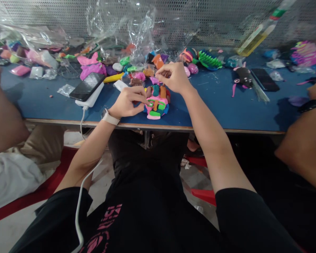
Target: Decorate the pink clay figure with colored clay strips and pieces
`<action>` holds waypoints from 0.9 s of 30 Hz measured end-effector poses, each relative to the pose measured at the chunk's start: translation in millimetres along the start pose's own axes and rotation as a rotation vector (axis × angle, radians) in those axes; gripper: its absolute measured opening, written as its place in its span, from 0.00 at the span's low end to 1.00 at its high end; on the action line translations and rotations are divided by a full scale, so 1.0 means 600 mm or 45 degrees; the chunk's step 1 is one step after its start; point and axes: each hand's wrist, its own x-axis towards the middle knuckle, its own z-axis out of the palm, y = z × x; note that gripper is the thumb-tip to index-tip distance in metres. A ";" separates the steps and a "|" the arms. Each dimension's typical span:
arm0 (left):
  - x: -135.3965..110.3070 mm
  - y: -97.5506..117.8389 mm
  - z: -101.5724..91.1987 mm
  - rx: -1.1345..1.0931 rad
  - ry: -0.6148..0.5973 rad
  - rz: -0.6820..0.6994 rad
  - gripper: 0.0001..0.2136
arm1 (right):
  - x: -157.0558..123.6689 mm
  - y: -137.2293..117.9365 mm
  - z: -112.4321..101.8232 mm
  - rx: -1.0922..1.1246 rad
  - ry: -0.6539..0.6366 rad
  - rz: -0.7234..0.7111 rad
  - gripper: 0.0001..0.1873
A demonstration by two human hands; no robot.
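Observation:
A colourful modelling-clay face (156,109), with a pink front, green rings like glasses, an orange strip down the middle and a green mouth-like piece, lies near the table's front edge. My left hand (130,101), with a pale-banded watch on the wrist, rests at its left side, with curled fingers gripping its edge. Just above the face and to its right, my right hand (173,78) has thumb and forefinger pinched together. Whatever is between those fingertips is too small to make out. A purple clay lump (155,80) lies right below them.
A black phone (87,86) lies on a white power bank (92,97) with a cable. Clay lumps and plastic wrappers (142,31) line the table's back. At right are a dark clay figure (242,76), another phone (264,79) and a tilted bottle (260,33). People sit on both sides.

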 end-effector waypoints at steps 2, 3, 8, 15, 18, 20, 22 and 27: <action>0.000 0.000 0.001 -0.007 0.012 0.001 0.10 | 0.000 0.001 0.000 -0.002 -0.015 0.004 0.35; 0.001 0.000 0.001 -0.016 0.019 0.004 0.10 | -0.001 0.001 0.000 -0.003 -0.022 0.007 0.35; 0.001 0.000 0.004 -0.042 -0.027 0.034 0.09 | -0.001 -0.003 0.000 0.002 -0.021 0.032 0.35; -0.001 0.002 0.003 -0.016 -0.053 -0.063 0.06 | 0.000 -0.016 -0.003 0.041 0.039 0.067 0.35; 0.001 0.004 0.002 -0.023 -0.065 -0.082 0.06 | 0.000 -0.018 -0.004 0.042 0.040 0.064 0.34; 0.003 0.005 0.003 -0.044 -0.067 -0.072 0.08 | -0.001 -0.019 -0.004 0.037 0.035 0.069 0.33; 0.004 0.004 0.005 -0.073 -0.079 -0.048 0.09 | -0.001 -0.020 -0.005 0.032 0.033 0.078 0.33; 0.003 0.000 0.007 -0.084 -0.114 -0.010 0.14 | -0.001 -0.020 -0.004 0.045 0.040 0.067 0.32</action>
